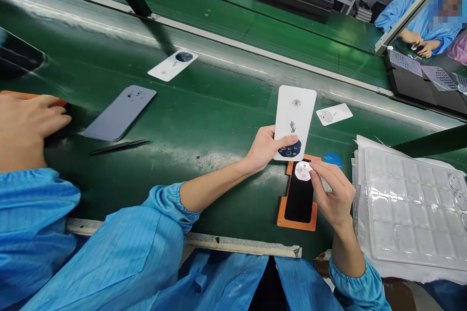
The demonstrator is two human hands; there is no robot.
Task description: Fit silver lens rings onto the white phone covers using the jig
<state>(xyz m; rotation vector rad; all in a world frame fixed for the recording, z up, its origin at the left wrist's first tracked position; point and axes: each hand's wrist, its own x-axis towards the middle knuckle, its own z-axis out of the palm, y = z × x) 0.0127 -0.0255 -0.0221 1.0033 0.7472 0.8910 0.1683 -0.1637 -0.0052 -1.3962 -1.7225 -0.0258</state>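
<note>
My left hand point(265, 148) grips a white card point(296, 109) by its lower part, thumb over a dark round printed area. Just below it, my right hand point(333, 192) pinches a small white round piece point(302, 171) between thumb and fingers. Under that piece lies an orange frame point(296, 226) with a black slab point(299, 201) inside. Right of the held card, a smaller white card point(334, 114) with a round print lies on the green table. A blue round piece point(332, 159) is partly hidden behind my right hand.
A clear compartment tray point(412, 209) stands at the right. Left are a grey phone-shaped panel point(122, 112), black tweezers point(120, 146), another white card point(170, 69) and a co-worker's hand point(32, 119). A metal rail crosses behind; another person sits far right.
</note>
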